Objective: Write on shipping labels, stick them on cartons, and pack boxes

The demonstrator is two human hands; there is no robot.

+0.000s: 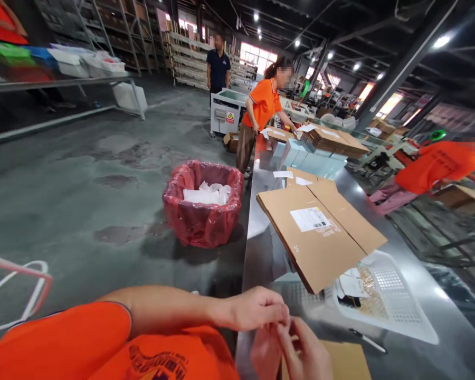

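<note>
You are bringing both hands together low at the near edge of the steel table (pixel 340 179). Your left hand (pixel 257 309) is reaching in from the left with its fingers curled and its fingertips pinched against the fingers of your right hand (pixel 301 351). Your right hand is rising from below with its fingers half bent. Whether anything small is sitting between the fingertips cannot be told; nothing is showing there.

A flat piece of cardboard (pixel 346 361) is lying just beneath your right hand, at the table's near end. Just beyond it a white plastic basket (pixel 396 311) is resting on the table, with some papers inside. A stack of flattened cardboard boxes (pixel 320 232) is lying past your hands, its near corner overlapping the basket, and a white label (pixel 311 218) is showing on top.

On the floor to the left of the table a bin lined with a red bag (pixel 201 203) is holding white scraps. Farther along the table a person in an orange shirt (pixel 263 103) is bending over more flattened boxes, and another person in orange (pixel 435 163) is leaning at the right.
</note>
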